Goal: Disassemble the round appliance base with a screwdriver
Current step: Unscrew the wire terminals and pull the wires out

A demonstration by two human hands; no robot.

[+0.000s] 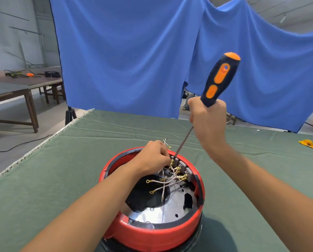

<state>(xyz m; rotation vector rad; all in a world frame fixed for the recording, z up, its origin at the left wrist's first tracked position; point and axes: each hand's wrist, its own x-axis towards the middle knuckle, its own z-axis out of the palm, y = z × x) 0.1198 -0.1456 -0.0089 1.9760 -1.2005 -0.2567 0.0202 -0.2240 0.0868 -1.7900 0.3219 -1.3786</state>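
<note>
At centre right, right hand: fingers wrapped round the lower handle of the screwdriver, navy with orange inserts, handle tilted up and to the right. Steel shaft runs down and left from the fist; tip sits at the grey terminal block on the far inner wall of the appliance base.
Left hand: fingers curled inside the far rim, pinching the white wires just beside the shaft tip. Wires fan out toward the middle, ending in brass ring and spade terminals.
Round appliance base: red outer ring, open side up, standing on the near middle of the table. Inside, a silvery metal plate with small holes and a dark central opening.
Green cloth: creased, covering the table under the base.
Yellow object: small, lying well apart at far right; kind cannot be told.
Blue curtain: hanging behind the table.
Wooden table: far left, carrying cables.
</note>
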